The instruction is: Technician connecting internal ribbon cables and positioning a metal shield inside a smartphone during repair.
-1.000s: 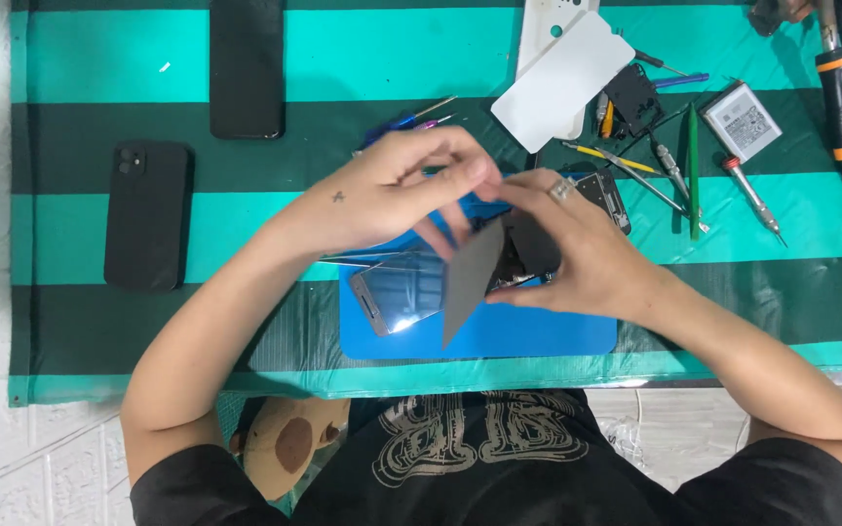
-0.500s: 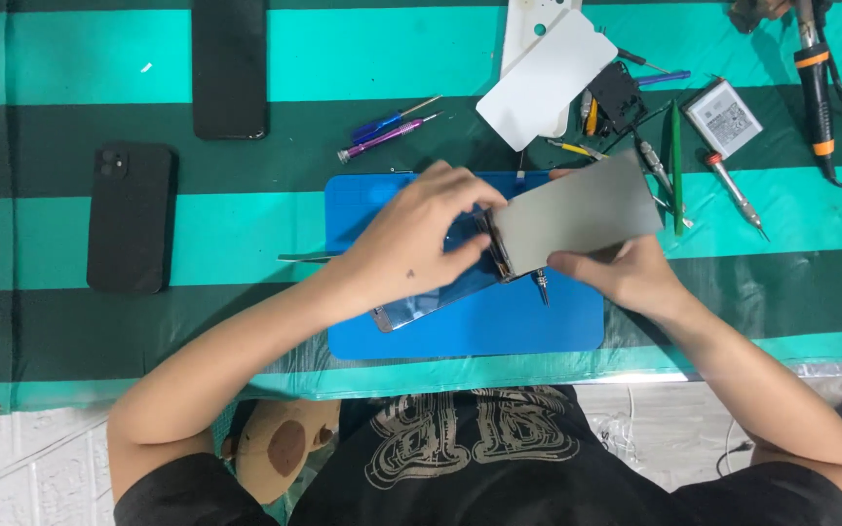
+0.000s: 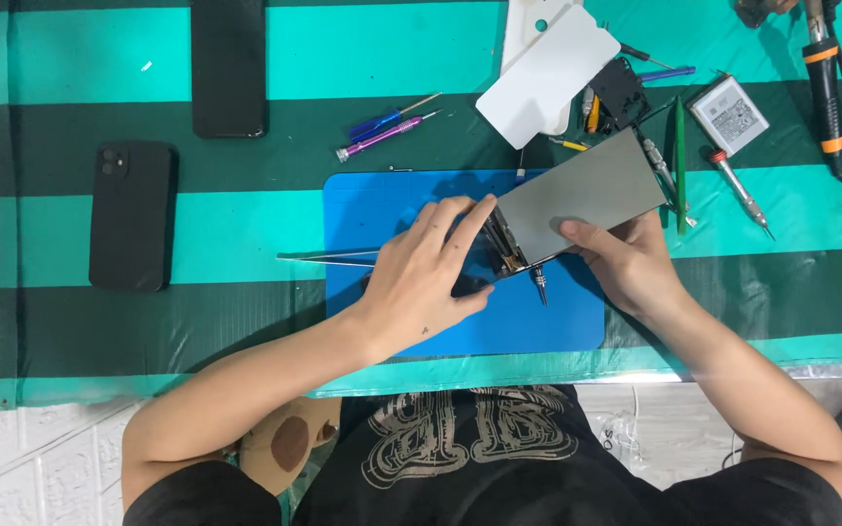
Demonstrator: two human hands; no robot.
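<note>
Far left I see a black phone [image 3: 132, 215] lying apart. My left hand [image 3: 428, 275] rests on the blue mat [image 3: 460, 312], fingers pinching the grey panel [image 3: 582, 195] at its edge — my right hand [image 3: 626, 263] grips it from below, tilted over the mat.

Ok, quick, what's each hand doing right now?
Left hand: fingers pressing at the grey panel's open edge.
Right hand: closed, holding the grey panel.

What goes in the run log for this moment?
left hand: on phone body | right hand: lifting grey panel | base: blue mat
</note>
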